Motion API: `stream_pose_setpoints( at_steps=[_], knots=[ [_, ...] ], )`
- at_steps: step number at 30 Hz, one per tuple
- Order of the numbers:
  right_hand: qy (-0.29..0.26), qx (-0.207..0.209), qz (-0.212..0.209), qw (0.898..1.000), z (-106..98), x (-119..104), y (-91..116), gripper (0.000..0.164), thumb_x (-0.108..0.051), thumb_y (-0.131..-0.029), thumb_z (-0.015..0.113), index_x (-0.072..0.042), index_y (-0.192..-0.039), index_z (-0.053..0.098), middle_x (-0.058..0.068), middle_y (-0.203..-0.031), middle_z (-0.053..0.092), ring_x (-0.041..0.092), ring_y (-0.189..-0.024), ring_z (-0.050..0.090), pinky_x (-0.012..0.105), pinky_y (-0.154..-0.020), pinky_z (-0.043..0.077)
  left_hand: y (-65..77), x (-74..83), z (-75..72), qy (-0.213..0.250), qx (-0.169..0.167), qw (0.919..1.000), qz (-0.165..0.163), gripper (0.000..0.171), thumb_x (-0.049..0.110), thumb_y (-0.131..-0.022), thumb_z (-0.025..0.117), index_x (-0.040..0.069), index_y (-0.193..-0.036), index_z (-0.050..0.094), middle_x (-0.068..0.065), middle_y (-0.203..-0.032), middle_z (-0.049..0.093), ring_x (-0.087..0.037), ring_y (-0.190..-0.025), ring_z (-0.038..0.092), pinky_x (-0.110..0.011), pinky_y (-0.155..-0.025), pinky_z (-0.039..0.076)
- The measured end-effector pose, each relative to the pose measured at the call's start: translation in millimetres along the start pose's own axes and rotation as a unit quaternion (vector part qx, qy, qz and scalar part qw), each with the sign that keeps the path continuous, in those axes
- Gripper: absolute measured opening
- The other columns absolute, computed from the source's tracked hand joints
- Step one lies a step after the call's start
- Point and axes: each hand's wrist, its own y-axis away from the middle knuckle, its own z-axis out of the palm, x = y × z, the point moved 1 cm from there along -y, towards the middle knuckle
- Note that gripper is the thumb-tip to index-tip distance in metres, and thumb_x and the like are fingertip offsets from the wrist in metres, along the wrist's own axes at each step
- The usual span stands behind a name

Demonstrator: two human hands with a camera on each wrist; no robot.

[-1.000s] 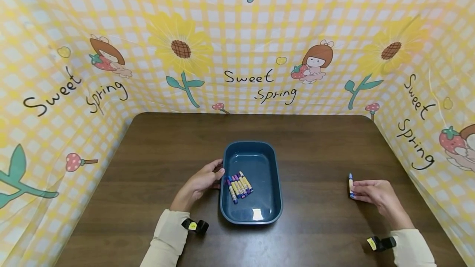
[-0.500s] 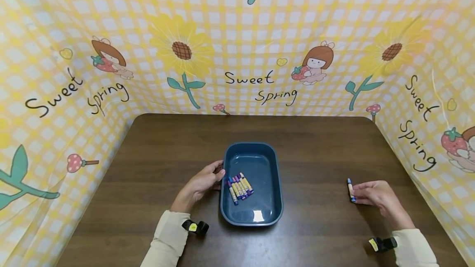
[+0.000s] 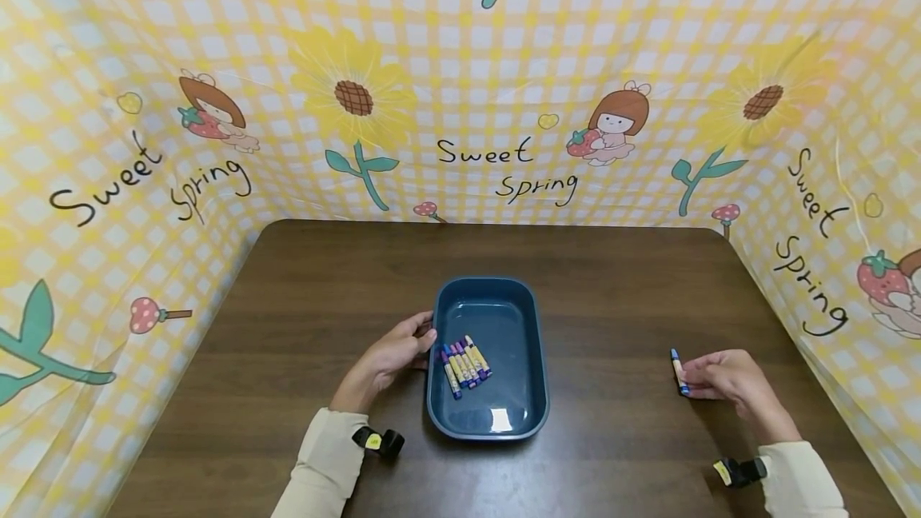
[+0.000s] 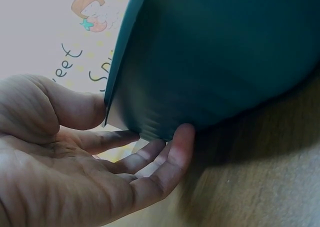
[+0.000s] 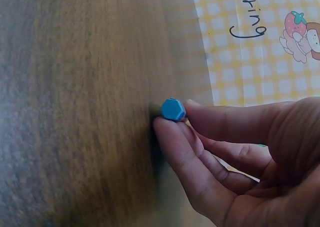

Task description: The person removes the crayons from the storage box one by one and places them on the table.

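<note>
Fingers [image 5: 195, 172] of the right hand [image 3: 741, 384] pinch one crayon [image 3: 678, 372] while the left hand [image 3: 386, 356] loosely grips one tray [image 3: 514, 390].

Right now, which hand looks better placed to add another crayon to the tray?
Probably the right hand: it pinches a blue-ended crayon to the right of the tray. The left hand holds the tray's left side and would likely need to let go first.

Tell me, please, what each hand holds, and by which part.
The right hand pinches a crayon by its nearer half; the left hand grips the blue tray by its left side.
</note>
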Motion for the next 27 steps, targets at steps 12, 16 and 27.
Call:
stream_pose_setpoints(
  at_steps=[12,16,27],
  knots=[
    [0.025,-0.007,0.016,1.000,1.9,-10.0,2.4,0.015,0.011,-0.090,0.066,0.023,-0.098,0.065,0.008,-0.077,0.074,0.015,-0.067,0.071,0.031,-0.065,0.061,1.3,0.4,1.5,0.002,0.006,1.0000,-0.001,0.051,0.009,-0.109,0.040,-0.004,-0.156,0.027,-0.027,-0.142,0.047,-0.033,-0.115,0.058,-0.048,-0.094,0.054],
    [0.039,0.004,0.008,0.999,4.4,-9.8,2.3,0.014,0.010,-0.089,0.067,0.022,-0.096,0.066,0.008,-0.076,0.073,0.014,-0.066,0.072,0.030,-0.065,0.061,0.9,-0.1,0.8,-0.003,0.007,1.0000,0.000,0.051,0.009,-0.109,0.039,-0.005,-0.157,0.026,-0.027,-0.142,0.047,-0.031,-0.114,0.059,-0.044,-0.092,0.055],
    [0.061,0.033,0.006,0.998,10.7,-6.9,3.3,0.015,0.007,-0.089,0.071,0.020,-0.094,0.067,0.006,-0.073,0.072,0.013,-0.064,0.072,0.029,-0.063,0.061,1.2,0.6,0.8,0.000,0.010,0.9999,-0.003,0.050,0.007,-0.108,0.040,-0.004,-0.156,0.028,-0.028,-0.144,0.047,-0.033,-0.117,0.058,-0.050,-0.096,0.053]
  ],
)
